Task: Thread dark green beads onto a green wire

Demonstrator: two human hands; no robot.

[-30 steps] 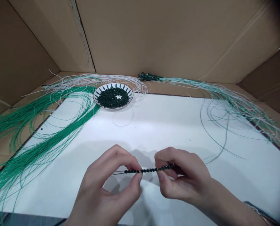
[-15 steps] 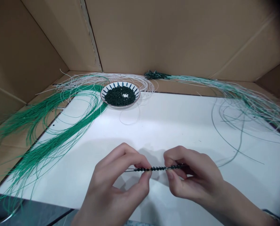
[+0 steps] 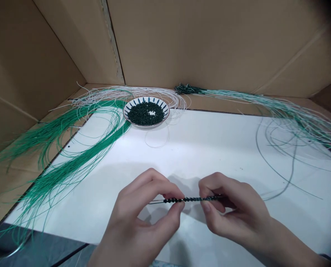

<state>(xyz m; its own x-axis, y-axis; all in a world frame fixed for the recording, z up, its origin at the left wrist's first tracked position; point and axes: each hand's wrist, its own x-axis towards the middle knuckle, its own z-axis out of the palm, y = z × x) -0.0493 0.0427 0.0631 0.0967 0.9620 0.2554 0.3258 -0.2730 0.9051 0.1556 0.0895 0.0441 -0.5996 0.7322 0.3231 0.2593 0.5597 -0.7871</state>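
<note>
A short strand of dark beads [image 3: 192,199] is stretched level between my hands, low over the white board. My left hand [image 3: 151,211] pinches it between thumb and forefinger, with a few beads and bare thin wire or thread poking out on the left. Thumb and fingers of my right hand [image 3: 232,207] grip the other end, which disappears under the palm. Beyond my hands stands a white dish [image 3: 127,118] with a blue-striped rim, holding many loose dark green beads [image 3: 144,115].
Bundles of green strands [image 3: 79,161] spread along the left of the white board [image 3: 209,144]. White strands [image 3: 154,90] lie behind the dish. At the back, a dark beaded clump [image 3: 188,89] joins long pale strands [image 3: 254,97] running right. Cardboard walls [image 3: 209,44] surround the back.
The whole scene has shifted slightly right in view, as the camera turned a little. The beaded strand seems slightly twisted between my fingers; both hands keep their pinch on it.
</note>
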